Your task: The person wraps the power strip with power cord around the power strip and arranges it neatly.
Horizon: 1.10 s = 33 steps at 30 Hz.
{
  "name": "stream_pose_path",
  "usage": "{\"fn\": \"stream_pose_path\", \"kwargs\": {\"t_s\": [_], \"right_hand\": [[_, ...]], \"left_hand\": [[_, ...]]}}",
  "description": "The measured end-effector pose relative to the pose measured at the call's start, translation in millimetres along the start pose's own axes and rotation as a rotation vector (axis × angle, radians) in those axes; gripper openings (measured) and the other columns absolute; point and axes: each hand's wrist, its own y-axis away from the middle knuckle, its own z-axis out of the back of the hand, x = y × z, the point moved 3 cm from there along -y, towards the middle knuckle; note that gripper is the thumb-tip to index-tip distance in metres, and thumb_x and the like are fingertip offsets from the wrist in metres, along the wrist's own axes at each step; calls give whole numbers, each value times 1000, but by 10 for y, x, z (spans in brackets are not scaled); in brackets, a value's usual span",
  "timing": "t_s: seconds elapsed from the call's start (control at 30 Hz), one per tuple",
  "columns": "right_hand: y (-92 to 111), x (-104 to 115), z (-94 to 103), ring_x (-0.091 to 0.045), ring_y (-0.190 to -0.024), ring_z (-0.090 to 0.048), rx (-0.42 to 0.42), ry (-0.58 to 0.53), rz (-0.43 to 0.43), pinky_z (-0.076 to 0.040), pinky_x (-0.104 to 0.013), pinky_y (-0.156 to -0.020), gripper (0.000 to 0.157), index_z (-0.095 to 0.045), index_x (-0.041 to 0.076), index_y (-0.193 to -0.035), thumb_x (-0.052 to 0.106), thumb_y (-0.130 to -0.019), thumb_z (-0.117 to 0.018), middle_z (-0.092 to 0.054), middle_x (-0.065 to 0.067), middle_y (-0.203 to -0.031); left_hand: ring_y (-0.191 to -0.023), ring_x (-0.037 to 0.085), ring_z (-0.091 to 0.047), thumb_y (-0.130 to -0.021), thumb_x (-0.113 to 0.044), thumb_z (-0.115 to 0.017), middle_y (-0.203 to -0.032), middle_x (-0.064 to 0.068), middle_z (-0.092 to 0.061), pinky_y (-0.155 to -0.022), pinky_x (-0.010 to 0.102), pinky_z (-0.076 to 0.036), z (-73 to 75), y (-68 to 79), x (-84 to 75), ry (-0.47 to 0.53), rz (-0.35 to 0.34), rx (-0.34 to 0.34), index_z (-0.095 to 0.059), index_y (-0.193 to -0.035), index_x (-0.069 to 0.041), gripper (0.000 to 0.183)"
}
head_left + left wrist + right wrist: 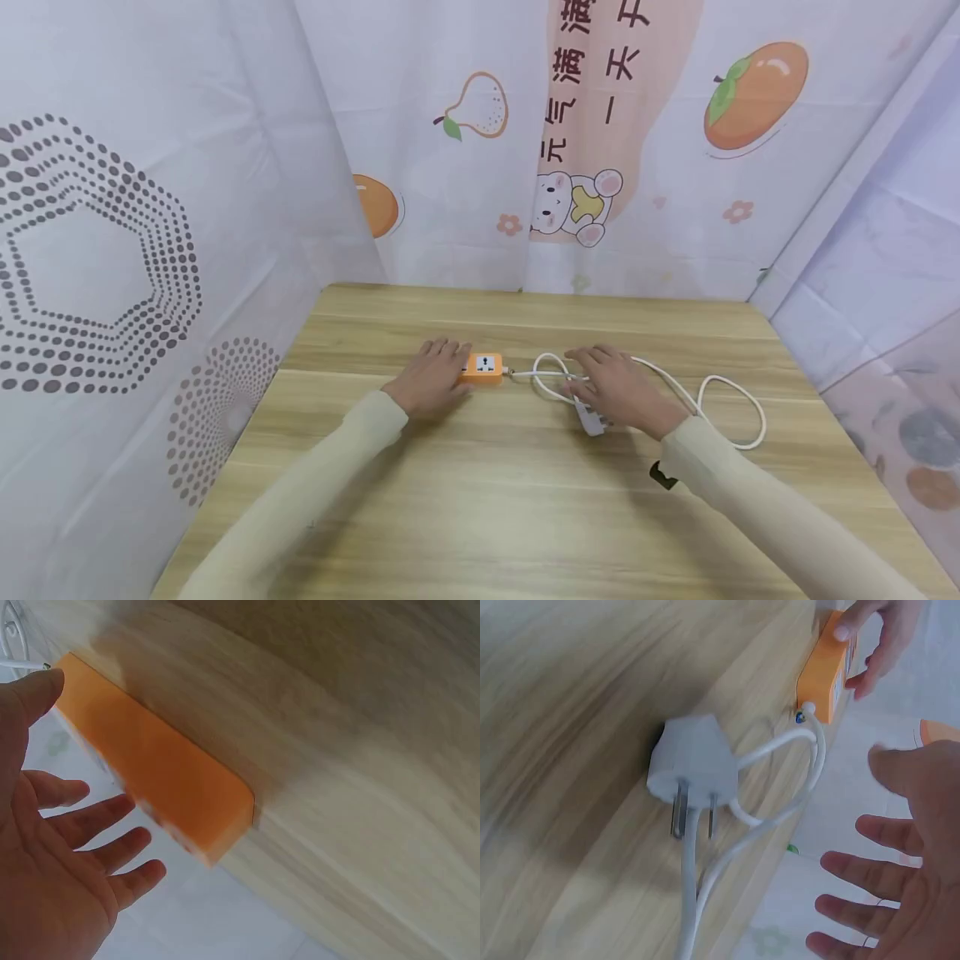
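An orange power strip (491,378) lies on the wooden table, its right end with a socket face showing in the head view. My left hand (429,377) is over the strip's left part and hides it; in the left wrist view its fingers (112,817) are spread and loosely bent beside the strip. Whether they touch it I cannot tell. From the strip's right end runs a white cord (678,387) in loose loops. My right hand (618,390) is above the cord, near the white plug (694,761), with fingers apart and nothing gripped. The plug's metal pins show.
The wooden table (480,500) extends toward me. White curtains (450,250) with printed fruit and a cartoon animal hang behind it and at both sides. A cord loop (761,417) lies to the right, and a small dark piece (663,476) shows by the right sleeve.
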Motion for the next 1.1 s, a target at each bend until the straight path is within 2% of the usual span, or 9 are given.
{"fn": "stream_pose_path", "kwargs": {"t_s": [0.1,0.23,0.37,0.5,0.63,0.7,0.83,0.93,1.1], "right_hand": [[-14,32,-38,-43,-125,-56,-41,-18,31,-45,-61,-100,42,-62,3,-136,29,-102,-66,-66,-19,-130],[-31,100,-90,-41,-115,-62,-73,-27,55,-51,-57,-93,35,-67,2,-129,19,-98,-70,-70,-19,-121],[-58,175,-138,-38,-107,-66,-85,-32,88,-55,-53,-86,33,-69,3,-126,18,-96,-73,-72,-18,-119],[-78,220,-174,-37,-108,-64,-105,-18,110,-54,-53,-88,37,-67,2,-129,19,-97,-74,-68,-18,-127],[-99,232,-198,-40,-117,-59,-124,-10,107,-50,-55,-95,48,-58,-1,-140,20,-99,-72,-59,-23,-138],[-114,238,-226,-41,-115,-58,-135,-3,105,-49,-54,-95,50,-56,-1,-141,20,-99,-71,-61,-24,-136],[-134,265,-268,-34,-93,-60,-177,-29,104,-50,-46,-81,29,-66,0,-125,16,-101,-67,-74,-13,-101],[-147,328,-252,-22,-76,-56,-191,-116,93,-48,-41,-73,12,-68,3,-110,12,-103,-63,-67,2,-75],[-168,504,-109,-9,-63,-50,-216,-347,69,-50,-37,-70,17,-68,3,-113,12,-107,-54,-55,9,-68]], "left_hand": [[-129,39,-50,-103,-50,-59,-135,21,-57,-112,54,-35,-46,-50,-4,-20,1,19,-41,-152,0,73],[-116,34,-53,-101,-53,-60,-125,17,-58,-103,52,-42,-109,-120,1,-10,23,21,-48,-145,-2,69],[-110,27,-53,-97,-59,-62,-120,12,-58,-96,47,-47,-175,-157,24,-9,66,24,-56,-137,-4,68],[-105,26,-56,-95,-63,-61,-115,11,-60,-86,43,-51,-207,-160,3,-58,50,6,-59,-129,-2,70],[-100,28,-59,-97,-61,-59,-111,14,-61,-80,42,-53,-155,-143,-86,-44,-3,-66,-59,-121,1,67],[-96,27,-58,-99,-59,-59,-107,13,-60,-78,40,-52,-100,-122,-134,-12,-19,-119,-59,-119,1,63],[-89,24,-53,-98,-53,-65,-100,11,-58,-75,37,-49,57,-91,-236,51,-18,-249,-61,-119,2,58],[-85,23,-51,-97,-50,-68,-97,10,-57,-71,35,-47,163,-69,-307,99,16,-327,-63,-120,3,58],[-84,19,-48,-103,-52,-56,-96,5,-54,-69,32,-44,280,-39,-394,262,110,-378,-62,-127,-1,57]]}}
